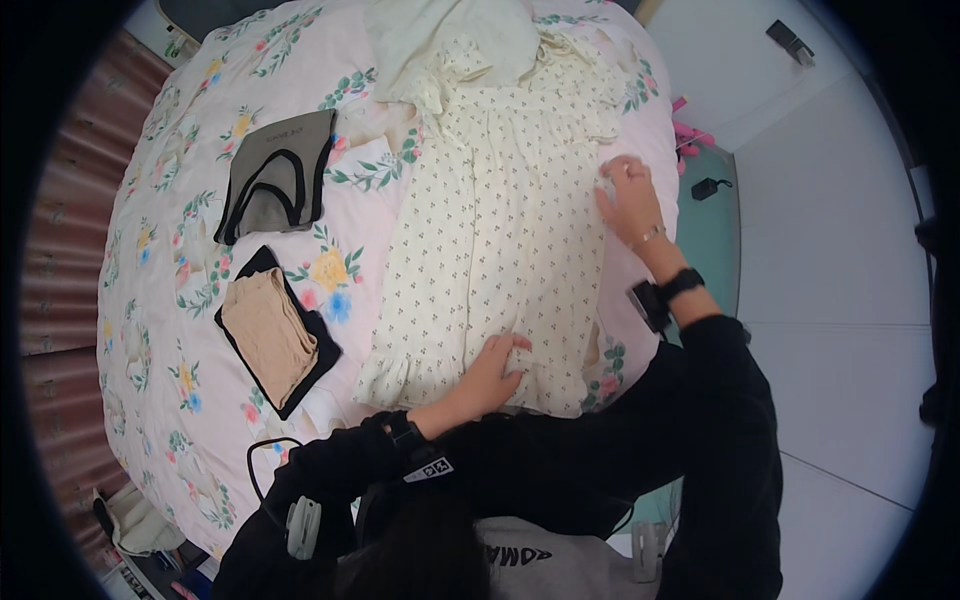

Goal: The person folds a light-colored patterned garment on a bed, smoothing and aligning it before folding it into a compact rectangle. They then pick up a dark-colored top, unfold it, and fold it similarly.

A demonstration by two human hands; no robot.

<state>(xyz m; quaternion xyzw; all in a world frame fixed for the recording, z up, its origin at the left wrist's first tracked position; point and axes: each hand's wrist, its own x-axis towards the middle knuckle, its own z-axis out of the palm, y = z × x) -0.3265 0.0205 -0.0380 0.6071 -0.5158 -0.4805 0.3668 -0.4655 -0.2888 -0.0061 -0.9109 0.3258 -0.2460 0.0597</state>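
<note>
A cream dress point(499, 225) with a small dark sprig print lies spread on the bed, its ruffled hem towards me. My left hand point(491, 375) rests on the fabric just above the hem, thumb and fingers apart. At the dress's right side edge is my right hand point(630, 196), its fingers loosely bent and slightly blurred; no cloth shows in its grasp. A plain pale cloth point(457, 37) covers the far part of the dress around the neckline.
Left of the dress lie a folded grey top point(277, 176) with black trim and a folded beige garment point(270, 326) on a black one point(324, 346). The floral bedspread point(172, 300) is beneath them. White cabinet fronts point(825, 247) stand to the right; a black charger point(709, 187) lies beside the bed.
</note>
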